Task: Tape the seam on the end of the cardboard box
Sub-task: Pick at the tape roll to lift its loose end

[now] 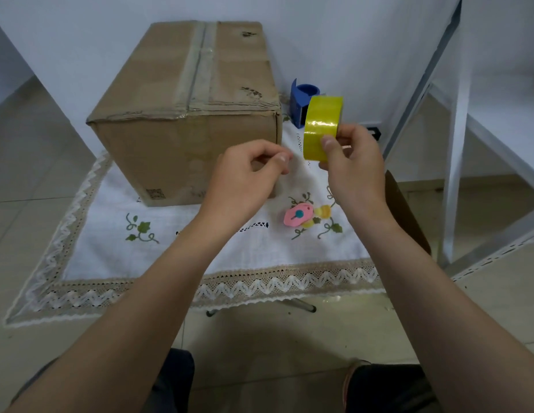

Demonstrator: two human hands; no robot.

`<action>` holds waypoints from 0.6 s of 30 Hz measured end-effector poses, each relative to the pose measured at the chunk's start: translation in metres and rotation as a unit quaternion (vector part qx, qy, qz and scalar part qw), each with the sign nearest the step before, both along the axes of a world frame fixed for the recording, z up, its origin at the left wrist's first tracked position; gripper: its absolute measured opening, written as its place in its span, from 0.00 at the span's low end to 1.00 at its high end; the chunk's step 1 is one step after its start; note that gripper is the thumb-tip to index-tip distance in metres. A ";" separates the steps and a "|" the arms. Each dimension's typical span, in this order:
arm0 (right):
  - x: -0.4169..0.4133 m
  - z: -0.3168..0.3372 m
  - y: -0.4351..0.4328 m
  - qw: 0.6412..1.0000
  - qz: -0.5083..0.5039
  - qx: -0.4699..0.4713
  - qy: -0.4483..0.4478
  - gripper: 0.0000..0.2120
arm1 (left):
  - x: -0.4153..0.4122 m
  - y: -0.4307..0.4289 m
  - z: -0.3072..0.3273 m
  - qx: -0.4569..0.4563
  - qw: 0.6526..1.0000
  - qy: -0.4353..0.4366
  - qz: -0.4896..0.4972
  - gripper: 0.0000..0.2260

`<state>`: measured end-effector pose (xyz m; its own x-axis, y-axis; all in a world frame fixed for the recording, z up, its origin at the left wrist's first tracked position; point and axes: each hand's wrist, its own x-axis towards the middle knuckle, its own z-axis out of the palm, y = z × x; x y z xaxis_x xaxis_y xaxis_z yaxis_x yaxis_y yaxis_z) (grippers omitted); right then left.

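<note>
A brown cardboard box [185,108] stands on a small table covered by a white embroidered cloth [176,248]. Old clear tape runs along its top seam. Its near end faces me. My right hand [352,165] holds a roll of yellow tape [320,126] upright, to the right of the box's near corner. My left hand [247,174] is in front of the box's near end, thumb and forefinger pinched together close to the roll. Whether a clear strip of tape runs between them is too faint to tell.
A blue tape dispenser [303,105] stands behind the yellow roll by the wall. A small pink and yellow cutter [300,217] lies on the cloth below my hands. A brown cardboard piece [405,210] leans at the table's right edge. A white metal frame [456,144] stands to the right.
</note>
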<state>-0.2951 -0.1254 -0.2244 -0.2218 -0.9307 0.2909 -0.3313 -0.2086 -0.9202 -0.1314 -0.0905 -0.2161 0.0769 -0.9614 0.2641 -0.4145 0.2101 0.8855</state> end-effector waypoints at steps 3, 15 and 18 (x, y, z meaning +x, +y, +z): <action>0.013 0.008 0.013 0.997 0.015 -0.073 -0.034 0.03 | 0.001 0.009 0.012 -0.040 0.997 0.060 0.012 0.05; 0.047 -0.002 0.061 0.973 0.177 -0.140 -0.039 0.05 | 0.039 0.041 0.011 -0.036 0.989 0.139 -0.034 0.03; 0.054 -0.006 0.061 0.968 0.232 -0.093 -0.021 0.03 | 0.051 0.044 0.006 0.002 0.988 0.153 -0.027 0.07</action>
<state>-0.2412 -0.0648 -0.2304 0.1931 -0.8649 0.4634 -0.1256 -0.4902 -0.8625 -0.0800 -0.0465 -0.2103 0.1016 -0.9675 0.2318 -0.1166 0.2198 0.9686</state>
